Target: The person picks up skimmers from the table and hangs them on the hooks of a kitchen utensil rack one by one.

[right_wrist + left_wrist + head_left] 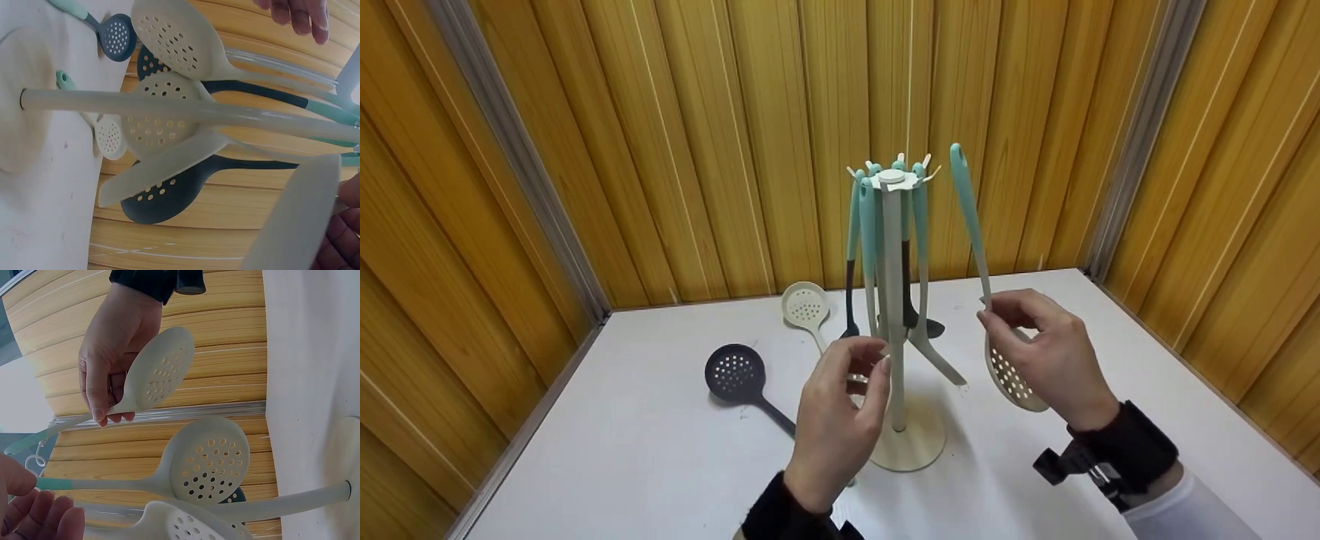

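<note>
My right hand (1046,352) pinches the beige shaft of a skimmer (160,371) with a teal handle. The skimmer stands upright to the right of a utensil stand (893,300), apart from it, with its holed head down and partly behind the hand. My left hand (840,420) hovers at the stand's near left side, fingers loosely bent, holding nothing. From the stand's hooks hang several teal-handled utensils, among them a beige skimmer (208,461), a beige turner (937,356) and a dark slotted spoon (163,197).
Left of the stand, a dark skimmer (735,373) and a smaller beige skimmer (806,304) lie on the white table (645,420). The stand's round base (911,454) rests on the table. Wood-look panels (780,150) rise behind and at both sides.
</note>
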A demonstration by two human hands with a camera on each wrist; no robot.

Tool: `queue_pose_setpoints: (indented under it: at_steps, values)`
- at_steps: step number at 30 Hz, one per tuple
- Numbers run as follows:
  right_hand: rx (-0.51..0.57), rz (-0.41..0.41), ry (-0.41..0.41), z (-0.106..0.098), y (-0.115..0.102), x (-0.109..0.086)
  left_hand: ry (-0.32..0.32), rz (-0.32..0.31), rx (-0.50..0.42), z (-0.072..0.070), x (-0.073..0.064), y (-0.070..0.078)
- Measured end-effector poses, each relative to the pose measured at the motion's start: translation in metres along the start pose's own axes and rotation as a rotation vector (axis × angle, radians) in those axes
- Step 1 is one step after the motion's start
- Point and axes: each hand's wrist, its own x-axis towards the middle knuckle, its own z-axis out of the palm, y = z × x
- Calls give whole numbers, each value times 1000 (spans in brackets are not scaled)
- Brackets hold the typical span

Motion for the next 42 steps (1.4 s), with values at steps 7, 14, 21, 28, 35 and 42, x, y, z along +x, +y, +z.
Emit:
queue_pose_setpoints:
  at_steps: [7,14,21,28,35,42]
  values:
    - [14,32,-22,2,4,4,4,10,3,0,1,-1]
    - [43,23,-28,7,3,2,3,-2,2,0,0,-1]
    - [41,36,-37,11,4,0,6,-4,2,0,0,-1]
    - [31,40,-35,12,9,-2,-6,-3,0,1,-1,0]
    - [38,41,-47,16,11,-7,-20,-12,-4,1,-1,-1]
    - [41,91,-77,20,7,-10,-10,-1,2,1,-1,-1]
